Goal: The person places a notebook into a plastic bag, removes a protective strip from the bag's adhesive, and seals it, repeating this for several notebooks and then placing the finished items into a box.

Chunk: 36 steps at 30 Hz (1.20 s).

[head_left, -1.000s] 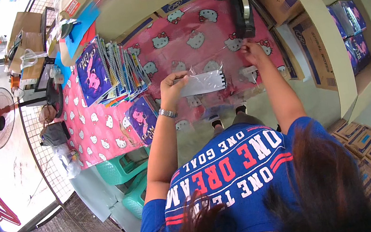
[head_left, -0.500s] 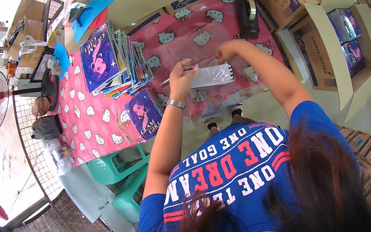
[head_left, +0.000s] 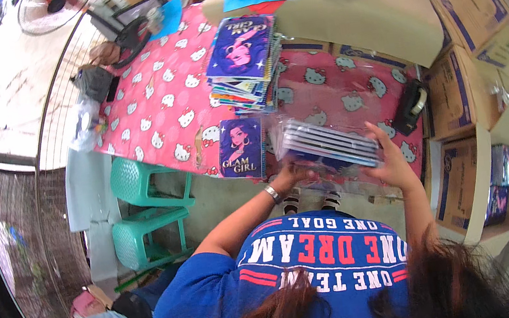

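left hand (head_left: 294, 174): closed on the left end of the wrapped notebook bundle (head_left: 329, 143), with a silver bracelet (head_left: 272, 193) on the wrist.
right hand (head_left: 390, 164): fingers spread and curled around the right end of the same bundle, gripping it from the side and beneath.
wrapped notebook bundle: a short pack of spiral notebooks in clear plastic film, held between both hands just above the near edge of the tabletop (head_left: 164, 116), tilted so its edges face up.
single notebook (head_left: 241, 148): purple cover with a drawn woman, lying flat on the tabletop just left of the bundle.
notebook stack (head_left: 243, 63): a tall pile of the same purple notebooks, farther back on the tabletop, well apart from the hands.
tabletop: covered with a pink cloth printed with white cartoon cats.
tape dispenser (head_left: 410, 106): black, at the right end of the tabletop, near the right hand.
cardboard boxes (head_left: 457, 98): stacked along the right side.
green plastic stools (head_left: 144, 207): under the left part of the tabletop.
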Available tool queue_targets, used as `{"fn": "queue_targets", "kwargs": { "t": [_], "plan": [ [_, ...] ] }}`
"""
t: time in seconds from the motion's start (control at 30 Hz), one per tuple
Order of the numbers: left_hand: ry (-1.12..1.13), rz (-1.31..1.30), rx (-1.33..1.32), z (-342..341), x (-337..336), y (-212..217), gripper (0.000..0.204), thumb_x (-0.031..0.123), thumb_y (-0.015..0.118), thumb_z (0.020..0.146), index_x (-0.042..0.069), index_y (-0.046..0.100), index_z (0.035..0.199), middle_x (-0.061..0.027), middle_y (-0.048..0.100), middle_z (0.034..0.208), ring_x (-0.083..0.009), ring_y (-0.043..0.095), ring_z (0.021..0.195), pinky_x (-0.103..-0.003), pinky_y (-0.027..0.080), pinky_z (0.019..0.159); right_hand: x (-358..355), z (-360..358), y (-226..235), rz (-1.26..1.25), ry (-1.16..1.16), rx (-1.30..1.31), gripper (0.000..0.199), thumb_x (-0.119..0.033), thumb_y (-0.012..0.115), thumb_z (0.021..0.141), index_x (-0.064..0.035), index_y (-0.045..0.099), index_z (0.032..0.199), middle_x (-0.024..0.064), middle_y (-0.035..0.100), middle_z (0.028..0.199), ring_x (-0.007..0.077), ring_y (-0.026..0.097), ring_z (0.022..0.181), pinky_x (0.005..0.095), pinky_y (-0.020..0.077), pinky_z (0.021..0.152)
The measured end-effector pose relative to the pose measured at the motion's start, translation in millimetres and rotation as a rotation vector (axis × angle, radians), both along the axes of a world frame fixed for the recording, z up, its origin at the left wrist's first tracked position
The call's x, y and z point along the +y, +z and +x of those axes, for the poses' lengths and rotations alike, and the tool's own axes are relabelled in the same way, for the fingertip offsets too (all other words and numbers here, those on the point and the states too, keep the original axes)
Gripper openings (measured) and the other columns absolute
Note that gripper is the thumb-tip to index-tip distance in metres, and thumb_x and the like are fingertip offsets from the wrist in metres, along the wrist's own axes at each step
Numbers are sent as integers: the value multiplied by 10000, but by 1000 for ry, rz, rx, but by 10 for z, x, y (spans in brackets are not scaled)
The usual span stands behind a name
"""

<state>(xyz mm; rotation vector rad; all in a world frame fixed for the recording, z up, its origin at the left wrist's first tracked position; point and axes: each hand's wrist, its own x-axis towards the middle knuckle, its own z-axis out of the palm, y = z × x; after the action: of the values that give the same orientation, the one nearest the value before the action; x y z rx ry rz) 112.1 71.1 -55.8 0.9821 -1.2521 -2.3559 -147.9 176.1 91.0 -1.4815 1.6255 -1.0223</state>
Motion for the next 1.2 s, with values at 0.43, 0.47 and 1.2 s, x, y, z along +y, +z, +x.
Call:
{"fn": "queue_targets", "kwargs": {
  "t": [0.43, 0.47, 1.2],
  "plan": [
    [-13, -874, -147, -286, -314, 720, 539, 209, 706, 785, 19, 483, 1237, -117, 573, 1166, -194, 550, 1074, -325, 425, 927, -127, 186, -504, -40, -94, -70, 491, -150, 732, 750, -30, 554, 1191, 134, 585, 1148, 229, 584, 1018, 327, 463, 863],
    [11, -816, -226, -336, -316, 804, 327, 183, 668, 829, 7, 593, 1094, -90, 628, 1060, -174, 580, 996, -314, 454, 869, -180, 169, -424, -71, -70, 149, 398, -141, 711, 774, -16, 599, 1135, 124, 613, 1105, 224, 599, 991, 316, 469, 842],
    [-31, -164, 3, -141, -453, 182, 388, 235, 425, 993, 22, 482, 1312, -79, 554, 1260, -155, 503, 1162, -297, 377, 1004, 25, -267, -794, 224, 22, -332, 329, -93, 567, 897, -42, 550, 1223, 23, 595, 1122, 120, 534, 1014, 269, 412, 902]
  ]
}}
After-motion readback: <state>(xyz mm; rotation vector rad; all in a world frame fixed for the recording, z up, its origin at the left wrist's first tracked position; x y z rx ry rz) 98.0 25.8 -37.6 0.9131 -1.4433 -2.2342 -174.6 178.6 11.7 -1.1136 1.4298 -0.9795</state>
